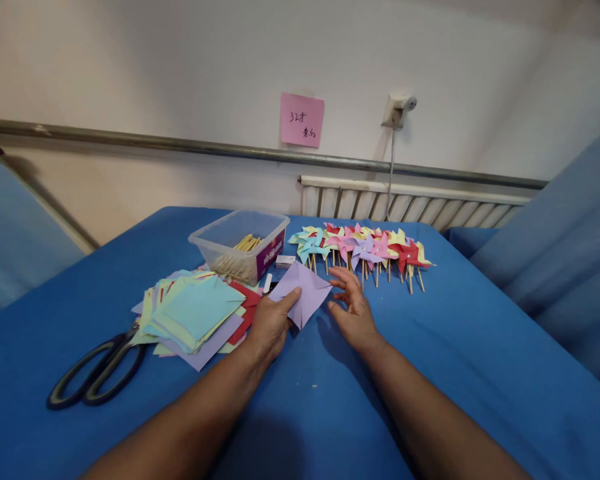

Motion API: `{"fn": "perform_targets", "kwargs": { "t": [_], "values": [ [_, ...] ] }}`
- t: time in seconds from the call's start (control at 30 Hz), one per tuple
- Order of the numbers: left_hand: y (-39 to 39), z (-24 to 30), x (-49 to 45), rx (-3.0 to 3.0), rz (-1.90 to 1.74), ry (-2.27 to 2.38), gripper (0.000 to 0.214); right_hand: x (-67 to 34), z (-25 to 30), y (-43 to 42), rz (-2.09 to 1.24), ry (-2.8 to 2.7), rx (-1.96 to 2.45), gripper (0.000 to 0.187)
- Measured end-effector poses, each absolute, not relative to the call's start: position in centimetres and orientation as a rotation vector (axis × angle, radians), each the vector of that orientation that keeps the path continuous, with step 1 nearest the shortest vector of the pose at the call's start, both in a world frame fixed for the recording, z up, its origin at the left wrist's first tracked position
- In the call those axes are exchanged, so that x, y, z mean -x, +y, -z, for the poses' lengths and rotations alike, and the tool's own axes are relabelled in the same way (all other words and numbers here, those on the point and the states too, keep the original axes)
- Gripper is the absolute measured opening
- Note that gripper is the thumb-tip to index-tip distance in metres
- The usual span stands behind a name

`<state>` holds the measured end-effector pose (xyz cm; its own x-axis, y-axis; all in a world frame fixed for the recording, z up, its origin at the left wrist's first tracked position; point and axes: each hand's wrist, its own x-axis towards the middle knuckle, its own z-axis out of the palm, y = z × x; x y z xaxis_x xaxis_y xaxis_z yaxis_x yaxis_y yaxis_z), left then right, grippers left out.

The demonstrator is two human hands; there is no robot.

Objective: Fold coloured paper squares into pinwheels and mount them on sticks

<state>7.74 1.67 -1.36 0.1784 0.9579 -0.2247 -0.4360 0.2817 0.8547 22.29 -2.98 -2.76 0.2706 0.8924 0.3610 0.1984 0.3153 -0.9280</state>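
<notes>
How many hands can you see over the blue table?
2. The left hand holds a lavender paper square, thumb on top; the right hand is open by the square's right corner. No others show.

Soft, moderate indoor light, seemingly from above and to the right, leaves the wall (205, 80) warmer at left and greyer toward the centre, with dim upper corners; the socket (394, 112) casts a faint shadow down and leftward, and darker, soft-edged shadows lie on the table (460, 373) beside the right hand (355, 317) and at bottom centre. The wide lens stretches the forearms and table toward the lower edge, fine texture looks smeared, and the blue cloth (565, 253) at right is soft, while the pink note's (303, 120) handwriting stays distinct, without strong glare.
</notes>
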Motion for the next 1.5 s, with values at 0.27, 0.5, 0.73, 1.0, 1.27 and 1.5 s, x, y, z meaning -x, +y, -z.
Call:
{"fn": "perform_targets", "kwargs": {
  "t": [0.27,0.5,0.73,1.0,1.27,1.5],
  "values": [
    [1.5,1.6,-7.5,-0.794,-1.026,0.837,0.04,-21.6,2.7,-3.4,-0.497,-1.524,1.206,0.012],
    [1.5,1.9,-7.6,-0.798,-0.988,0.855,0.031,-22.1,3.3,-2.7,-0.639,-1.305,1.263,0.013],
    [1.3,1.6,-7.8,-0.845,-0.966,0.844,0.029,-22.0,3.8,-2.7,-0.762,-1.231,1.343,0.015],
    [0.9,1.1,-8.0,-0.849,-0.93,0.819,0.026,-22.2,4.4,-2.3,-0.857,-1.205,1.289,0.022],
    [0.6,1.0,-8.2,-0.9,-0.891,0.799,0.025,-22.4,4.5,-2.4,-0.935,-1.147,1.285,0.024],
    [0.7,1.2,-8.3,-0.905,-0.894,0.827,0.026,-22.2,4.2,-2.5,-0.942,-1.138,1.304,0.025]
  ]
}}
